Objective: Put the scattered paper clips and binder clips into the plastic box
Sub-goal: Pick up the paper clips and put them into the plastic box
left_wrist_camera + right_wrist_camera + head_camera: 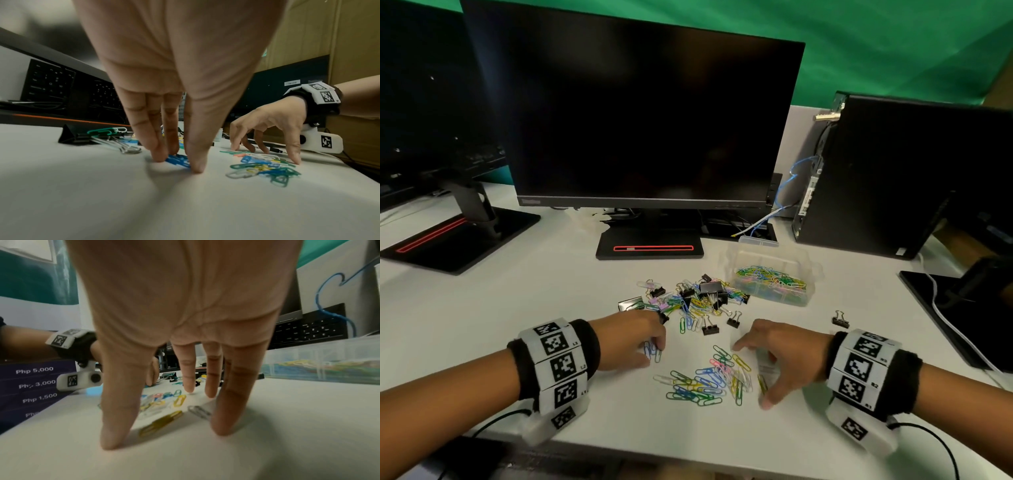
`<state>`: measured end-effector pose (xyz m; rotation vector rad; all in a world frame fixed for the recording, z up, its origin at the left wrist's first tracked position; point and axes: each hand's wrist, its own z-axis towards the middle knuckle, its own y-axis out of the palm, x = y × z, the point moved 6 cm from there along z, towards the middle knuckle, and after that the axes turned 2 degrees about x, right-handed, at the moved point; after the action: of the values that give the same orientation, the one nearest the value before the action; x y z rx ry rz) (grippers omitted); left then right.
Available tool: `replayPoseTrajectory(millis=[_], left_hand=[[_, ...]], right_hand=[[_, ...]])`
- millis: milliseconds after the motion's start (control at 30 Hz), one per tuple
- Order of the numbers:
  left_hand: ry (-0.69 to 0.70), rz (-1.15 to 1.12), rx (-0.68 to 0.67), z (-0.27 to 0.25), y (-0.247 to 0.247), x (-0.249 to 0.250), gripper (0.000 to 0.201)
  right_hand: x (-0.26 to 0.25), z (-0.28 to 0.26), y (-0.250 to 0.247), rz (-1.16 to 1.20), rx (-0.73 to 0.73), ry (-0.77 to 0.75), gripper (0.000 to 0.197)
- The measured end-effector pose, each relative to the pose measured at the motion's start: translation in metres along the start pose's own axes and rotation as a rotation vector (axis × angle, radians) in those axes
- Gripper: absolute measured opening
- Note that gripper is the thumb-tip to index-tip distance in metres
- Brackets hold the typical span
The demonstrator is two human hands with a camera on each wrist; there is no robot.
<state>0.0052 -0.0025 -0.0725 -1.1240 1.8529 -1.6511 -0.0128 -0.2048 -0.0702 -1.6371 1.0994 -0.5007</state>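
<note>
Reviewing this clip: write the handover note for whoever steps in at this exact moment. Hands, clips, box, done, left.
Left hand: fingers and thumb pinch a few blue paper clips on the desk, not yet lifted.
Right hand: open, fingertips on the desk, spread round the near pile of paper clips; nothing gripped.
Plastic box: open, back right, already holds many paper clips.
Left to do: the near pile, the mixed heap of paper clips and binder clips beside the box, and one stray binder clip on the right.
</note>
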Motion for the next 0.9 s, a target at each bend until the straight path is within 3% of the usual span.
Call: replayPoseTrajectory(millis=[67, 200, 433, 700, 900], left_hand=[[-0.024, -0.044, 0.009, 0.004, -0.001, 0.001, 0.032], [-0.084, -0.120, -0.027, 0.004, -0.004, -0.001, 0.053], [-0.188, -0.060, -0.114, -0.003, -0.001, -0.005, 0.079], [-0.132, -0.302, -0.060, 0.018, 0.021, 0.045, 0.073], [-0.122, -0.291, -0.017, 0.037, 0.022, 0.061, 0.065]], right_hand=[[-0.001, -0.001, 0.004, 0.015, -0.008, 0.006, 0.078], [0.000, -0.007, 0.006, 0.095, 0.014, -0.010, 0.061], [0.019, -0.016, 0.001, 0.125, 0.046, 0.053, 0.074], [-0.002, 0.011, 0.012, 0.233, 0.057, 0.051, 0.079], [-0.012, 0.026, 0.011, 0.309, 0.094, 0.048, 0.076]])
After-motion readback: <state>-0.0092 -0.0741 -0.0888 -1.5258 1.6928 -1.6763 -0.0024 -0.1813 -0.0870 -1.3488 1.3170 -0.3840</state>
